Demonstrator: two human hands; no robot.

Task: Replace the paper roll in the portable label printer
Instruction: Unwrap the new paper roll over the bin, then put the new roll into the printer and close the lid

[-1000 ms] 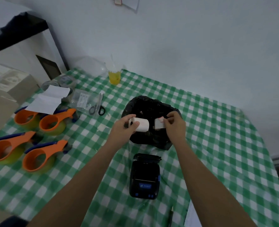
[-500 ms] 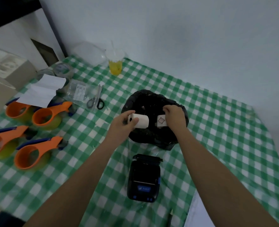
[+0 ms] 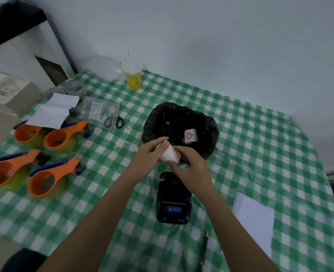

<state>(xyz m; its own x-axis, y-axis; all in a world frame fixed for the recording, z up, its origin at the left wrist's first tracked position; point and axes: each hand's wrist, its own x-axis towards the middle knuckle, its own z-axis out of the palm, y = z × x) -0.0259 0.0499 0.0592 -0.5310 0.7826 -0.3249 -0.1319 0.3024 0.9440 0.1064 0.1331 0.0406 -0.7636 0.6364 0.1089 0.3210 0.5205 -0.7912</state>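
Checked bench (image 3: 260, 154) under everything; black bin bag (image 3: 205, 126) at centre, printer (image 3: 173, 201) just in front, lid up. Above the printer, white paper roll (image 3: 169, 154) clasped between left hand (image 3: 148, 156) and right hand (image 3: 191, 169), both grips closed round it.

Head view dim overall, cool blue-grey cast; light diffuse, source not evident. Wall (image 3: 221, 46) evenly lit, no glare. Shadows soft and faint. Black bin bag (image 3: 181, 122) interior nearly featureless. Wide-angle bending: checked tablecloth (image 3: 260, 154) lines curve toward edges. Orange tape dispensers (image 3: 34, 169) smeared at left edge. General softness; slight blur on both forearms.
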